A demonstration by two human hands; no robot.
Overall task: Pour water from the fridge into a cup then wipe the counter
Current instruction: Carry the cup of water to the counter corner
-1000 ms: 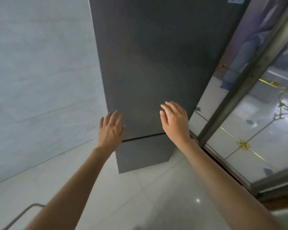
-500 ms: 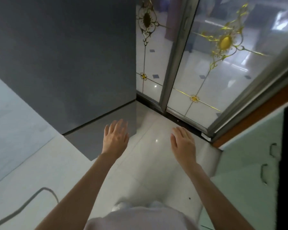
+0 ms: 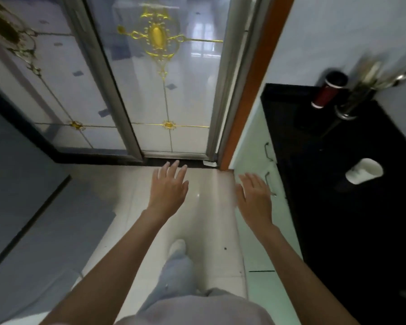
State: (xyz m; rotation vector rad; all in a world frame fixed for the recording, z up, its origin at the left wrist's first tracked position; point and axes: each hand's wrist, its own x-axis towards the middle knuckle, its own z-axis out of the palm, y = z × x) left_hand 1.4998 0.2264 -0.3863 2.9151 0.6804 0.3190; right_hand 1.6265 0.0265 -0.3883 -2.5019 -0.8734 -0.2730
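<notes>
The dark grey fridge [image 3: 14,174] stands at the left edge with its door closed. At the right runs a black counter [image 3: 338,231], and a white cup [image 3: 364,171] lies on its side there. My left hand [image 3: 168,188] hovers over the pale floor with fingers straight, holding nothing. My right hand [image 3: 254,195] hangs flat in front of the pale green cabinet [image 3: 251,146], also empty. Neither hand touches the fridge, the cup or the counter.
A glass sliding door [image 3: 164,95] with gold ornaments fills the space ahead. A dark red canister [image 3: 329,90] and a metal holder of utensils [image 3: 361,90] stand at the counter's far end. My leg and white shoe [image 3: 177,248] are on the floor tiles below.
The view has swung right, away from the fridge and toward the counter. Both hands have come off the fridge front and now hang over the floor.
</notes>
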